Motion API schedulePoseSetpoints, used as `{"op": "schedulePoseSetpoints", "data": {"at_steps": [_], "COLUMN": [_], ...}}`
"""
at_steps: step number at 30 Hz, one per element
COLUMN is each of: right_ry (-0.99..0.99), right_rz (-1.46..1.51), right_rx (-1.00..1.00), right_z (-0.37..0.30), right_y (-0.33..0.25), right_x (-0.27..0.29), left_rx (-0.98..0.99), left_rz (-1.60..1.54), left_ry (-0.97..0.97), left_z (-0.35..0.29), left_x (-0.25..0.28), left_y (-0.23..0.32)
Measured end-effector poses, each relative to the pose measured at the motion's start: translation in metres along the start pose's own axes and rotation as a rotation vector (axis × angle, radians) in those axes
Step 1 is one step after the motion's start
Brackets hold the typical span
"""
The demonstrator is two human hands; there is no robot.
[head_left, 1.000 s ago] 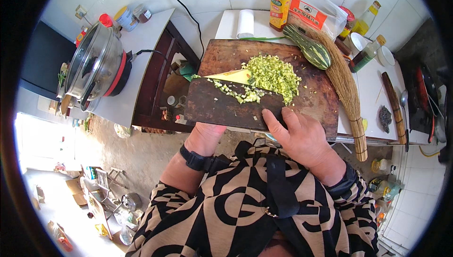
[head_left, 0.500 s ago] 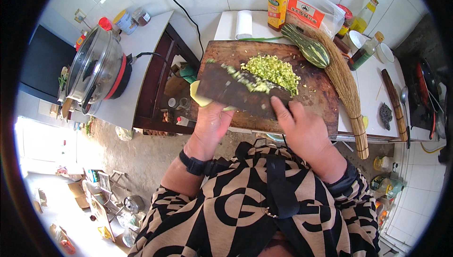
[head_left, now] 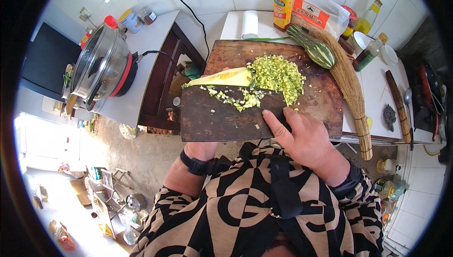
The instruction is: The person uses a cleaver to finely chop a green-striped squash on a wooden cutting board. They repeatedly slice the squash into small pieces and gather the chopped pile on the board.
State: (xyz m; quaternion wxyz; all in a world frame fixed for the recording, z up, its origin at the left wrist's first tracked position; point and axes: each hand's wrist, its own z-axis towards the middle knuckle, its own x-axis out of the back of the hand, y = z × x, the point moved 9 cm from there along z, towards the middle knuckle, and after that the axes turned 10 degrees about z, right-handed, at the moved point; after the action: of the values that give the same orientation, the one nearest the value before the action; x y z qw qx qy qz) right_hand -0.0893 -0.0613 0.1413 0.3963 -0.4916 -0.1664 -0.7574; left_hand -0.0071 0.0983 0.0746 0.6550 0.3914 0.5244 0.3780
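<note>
My right hand (head_left: 302, 136) is closed round a wide, dark cleaver (head_left: 226, 115), its handle hidden under the fingers. The blade lies nearly flat over the near left of the wooden cutting board (head_left: 321, 110), with bits of chopped squash stuck on it. Beyond the blade's far edge shows a cut wedge of pale yellow squash (head_left: 224, 77) with green skin. My left hand (head_left: 200, 149) reaches beneath the blade, which hides most of it; a little of its fingers shows behind the wedge. A heap of diced green squash (head_left: 278, 75) lies right of the wedge.
A whole striped squash (head_left: 314, 47) and a straw whisk broom (head_left: 351, 96) lie along the board's right side. Behind stand an oil bottle (head_left: 283, 7) and a white paper roll (head_left: 250, 23). A glass-lidded electric pot (head_left: 101, 63) is on the left table, a wok (head_left: 427, 92) far right.
The cleaver has come nearer to me and now covers most of my left hand. The squash wedge, mostly hidden before, shows beyond the blade. The view has shifted slightly.
</note>
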Motion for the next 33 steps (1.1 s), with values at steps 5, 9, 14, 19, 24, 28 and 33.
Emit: {"op": "schedulePoseSetpoints", "data": {"at_steps": [5,9,14,19,24,28,33], "right_ry": [0.041,0.053,-0.006,-0.042,-0.029,-0.188,-0.019], "right_rz": [-0.066,-0.074,-0.105,-0.108,-0.138,-0.073,-0.057], "right_rx": [0.023,0.009,-0.058,-0.175,-0.200,-0.417,-0.701], "right_z": [0.000,-0.001,-0.003,-0.006,-0.007,-0.017,-0.030], "right_y": [-0.002,0.000,0.010,0.031,0.039,0.060,0.115], "right_x": [0.001,-0.001,-0.011,-0.020,-0.028,-0.049,-0.022], "left_rx": [-0.042,0.056,-0.077,0.118,0.073,0.138,-0.067], "left_rz": [0.222,0.018,0.392,-0.362,-0.323,-0.304,-0.150], "left_ry": [-0.045,-0.024,-0.052,0.003,0.054,0.149,0.135], "left_z": [-0.010,-0.012,-0.017,-0.007,-0.013,-0.013,-0.018], "left_x": [-0.006,-0.003,-0.010,0.003,0.025,0.035,0.042], "left_y": [0.012,0.001,0.011,-0.013,-0.027,-0.036,0.010]}}
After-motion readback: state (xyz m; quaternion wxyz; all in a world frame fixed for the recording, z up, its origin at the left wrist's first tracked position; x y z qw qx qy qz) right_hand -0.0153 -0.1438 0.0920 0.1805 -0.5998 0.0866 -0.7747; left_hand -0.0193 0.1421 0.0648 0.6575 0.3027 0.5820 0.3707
